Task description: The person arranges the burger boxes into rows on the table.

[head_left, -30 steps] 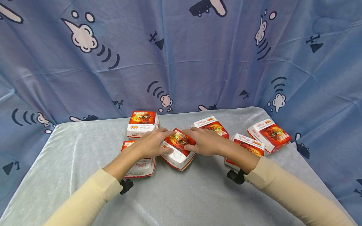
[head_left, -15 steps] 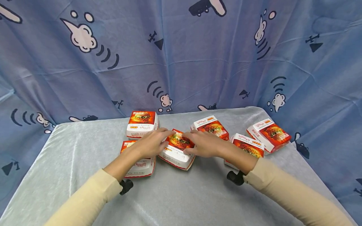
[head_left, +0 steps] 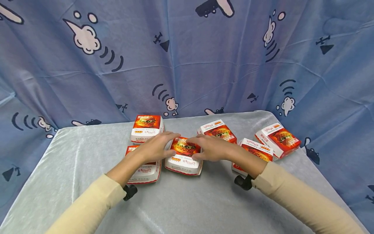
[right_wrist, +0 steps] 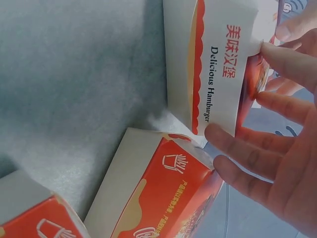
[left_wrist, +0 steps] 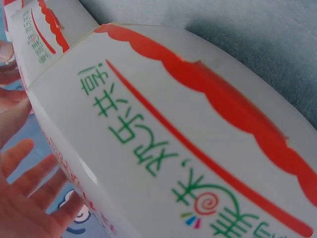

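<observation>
Two hands, the left hand (head_left: 155, 149) and the right hand (head_left: 211, 148), flank the middle box (head_left: 184, 157), fingers apart and gently bent. Right fingertips touch its side without gripping; the left thumb overlaps its edge (whether it presses, I can't tell). That box sits on the bench (head_left: 187, 204), just right of the near left box (head_left: 147, 175). Squaring it up looks like the step in hand; the next move likely calls for light, even pressure. Pale, shiny cloth (head_left: 58, 169) covers the bench; a blue cartoon-print curtain (head_left: 204, 84) hangs behind.
</observation>
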Demonstrator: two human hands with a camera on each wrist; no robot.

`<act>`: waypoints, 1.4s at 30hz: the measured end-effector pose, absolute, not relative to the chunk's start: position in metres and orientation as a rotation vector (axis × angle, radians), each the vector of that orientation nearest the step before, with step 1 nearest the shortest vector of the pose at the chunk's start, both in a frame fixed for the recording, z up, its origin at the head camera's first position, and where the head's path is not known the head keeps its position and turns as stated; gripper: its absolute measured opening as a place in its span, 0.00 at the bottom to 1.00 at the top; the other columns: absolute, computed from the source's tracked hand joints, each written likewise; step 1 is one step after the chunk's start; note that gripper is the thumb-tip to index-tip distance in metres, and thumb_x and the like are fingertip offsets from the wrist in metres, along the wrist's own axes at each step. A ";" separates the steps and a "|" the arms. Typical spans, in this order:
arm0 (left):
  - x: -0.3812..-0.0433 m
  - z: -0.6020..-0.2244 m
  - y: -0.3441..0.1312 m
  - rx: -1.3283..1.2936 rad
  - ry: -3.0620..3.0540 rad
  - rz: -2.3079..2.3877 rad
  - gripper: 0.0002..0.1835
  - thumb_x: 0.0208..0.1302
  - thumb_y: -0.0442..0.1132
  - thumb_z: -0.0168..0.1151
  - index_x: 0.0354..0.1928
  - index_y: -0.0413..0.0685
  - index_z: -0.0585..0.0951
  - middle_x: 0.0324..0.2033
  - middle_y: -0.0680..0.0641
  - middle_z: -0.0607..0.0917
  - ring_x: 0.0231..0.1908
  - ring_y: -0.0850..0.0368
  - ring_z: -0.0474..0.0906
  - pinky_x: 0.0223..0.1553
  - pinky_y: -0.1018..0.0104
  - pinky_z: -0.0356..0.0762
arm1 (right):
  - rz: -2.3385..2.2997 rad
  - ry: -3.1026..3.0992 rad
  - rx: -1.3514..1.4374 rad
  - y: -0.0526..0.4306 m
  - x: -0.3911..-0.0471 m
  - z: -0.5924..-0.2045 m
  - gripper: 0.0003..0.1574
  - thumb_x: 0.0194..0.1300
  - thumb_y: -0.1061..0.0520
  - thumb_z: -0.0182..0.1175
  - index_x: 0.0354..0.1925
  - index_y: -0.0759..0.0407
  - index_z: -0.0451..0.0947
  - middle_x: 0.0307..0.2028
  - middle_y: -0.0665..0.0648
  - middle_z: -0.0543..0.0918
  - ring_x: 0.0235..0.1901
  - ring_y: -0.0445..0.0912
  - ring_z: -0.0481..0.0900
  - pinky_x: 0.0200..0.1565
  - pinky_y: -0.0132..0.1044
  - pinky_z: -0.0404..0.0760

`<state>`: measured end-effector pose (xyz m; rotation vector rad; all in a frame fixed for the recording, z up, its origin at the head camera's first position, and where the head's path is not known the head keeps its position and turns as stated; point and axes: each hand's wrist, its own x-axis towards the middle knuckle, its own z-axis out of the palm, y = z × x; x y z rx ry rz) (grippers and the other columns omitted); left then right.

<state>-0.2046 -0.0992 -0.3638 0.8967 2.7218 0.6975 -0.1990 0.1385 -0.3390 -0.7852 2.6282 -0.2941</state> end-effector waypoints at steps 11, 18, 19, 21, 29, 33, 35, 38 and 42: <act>-0.205 -0.362 -0.101 0.873 2.659 0.707 0.38 0.61 0.46 0.71 0.71 0.45 0.70 0.67 0.42 0.73 0.68 0.46 0.66 0.67 0.48 0.64 | -0.387 2.593 -0.819 0.141 -0.203 -0.340 0.43 0.65 0.49 0.67 0.72 0.58 0.64 0.68 0.58 0.71 0.66 0.53 0.69 0.65 0.54 0.69; -0.205 -0.362 -0.102 0.894 2.654 0.696 0.35 0.60 0.47 0.72 0.67 0.41 0.74 0.61 0.43 0.79 0.63 0.47 0.73 0.65 0.51 0.69 | -0.370 2.578 -0.842 0.142 -0.205 -0.341 0.43 0.67 0.49 0.66 0.73 0.61 0.63 0.67 0.60 0.72 0.66 0.52 0.70 0.65 0.53 0.69; -0.205 -0.361 -0.102 0.894 2.654 0.695 0.35 0.60 0.47 0.72 0.66 0.41 0.75 0.61 0.43 0.79 0.63 0.47 0.73 0.64 0.51 0.69 | -0.366 2.572 -0.839 0.141 -0.205 -0.341 0.43 0.67 0.49 0.65 0.73 0.61 0.62 0.68 0.60 0.71 0.66 0.53 0.69 0.66 0.53 0.68; -0.205 -0.361 -0.103 0.897 2.656 0.693 0.35 0.59 0.47 0.73 0.66 0.40 0.75 0.60 0.43 0.80 0.62 0.47 0.74 0.64 0.52 0.70 | -0.355 2.562 -0.835 0.141 -0.204 -0.341 0.43 0.68 0.49 0.64 0.74 0.61 0.61 0.68 0.60 0.70 0.68 0.53 0.67 0.67 0.53 0.66; -0.204 -0.362 -0.104 0.922 2.652 0.688 0.35 0.58 0.50 0.74 0.64 0.41 0.77 0.58 0.45 0.81 0.60 0.49 0.76 0.63 0.52 0.71 | -0.356 2.530 -0.829 0.142 -0.204 -0.341 0.43 0.69 0.49 0.63 0.74 0.62 0.60 0.69 0.60 0.69 0.69 0.53 0.65 0.68 0.53 0.64; -0.204 -0.362 -0.106 0.935 2.648 0.700 0.35 0.57 0.51 0.74 0.63 0.41 0.78 0.57 0.46 0.82 0.59 0.49 0.76 0.62 0.53 0.72 | -0.362 2.520 -0.825 0.142 -0.204 -0.340 0.43 0.69 0.49 0.63 0.74 0.61 0.60 0.69 0.60 0.69 0.69 0.53 0.65 0.68 0.53 0.65; -0.205 -0.362 -0.106 0.940 2.640 0.711 0.34 0.56 0.51 0.75 0.62 0.42 0.78 0.56 0.46 0.83 0.58 0.50 0.77 0.62 0.53 0.72 | -0.354 2.520 -0.830 0.142 -0.203 -0.340 0.43 0.69 0.48 0.63 0.74 0.61 0.61 0.69 0.60 0.69 0.69 0.53 0.66 0.67 0.53 0.66; -0.204 -0.362 -0.107 0.940 2.628 0.714 0.33 0.56 0.51 0.75 0.61 0.43 0.79 0.55 0.47 0.83 0.58 0.51 0.77 0.61 0.53 0.72 | -0.333 2.524 -0.835 0.141 -0.202 -0.340 0.43 0.68 0.46 0.63 0.74 0.59 0.62 0.68 0.60 0.70 0.68 0.53 0.67 0.66 0.53 0.67; -0.205 -0.360 -0.108 0.933 2.624 0.693 0.33 0.56 0.52 0.75 0.61 0.44 0.79 0.56 0.48 0.83 0.58 0.52 0.77 0.62 0.53 0.72 | -0.315 2.530 -0.835 0.141 -0.201 -0.339 0.43 0.69 0.45 0.63 0.74 0.58 0.61 0.68 0.60 0.70 0.68 0.53 0.67 0.66 0.54 0.67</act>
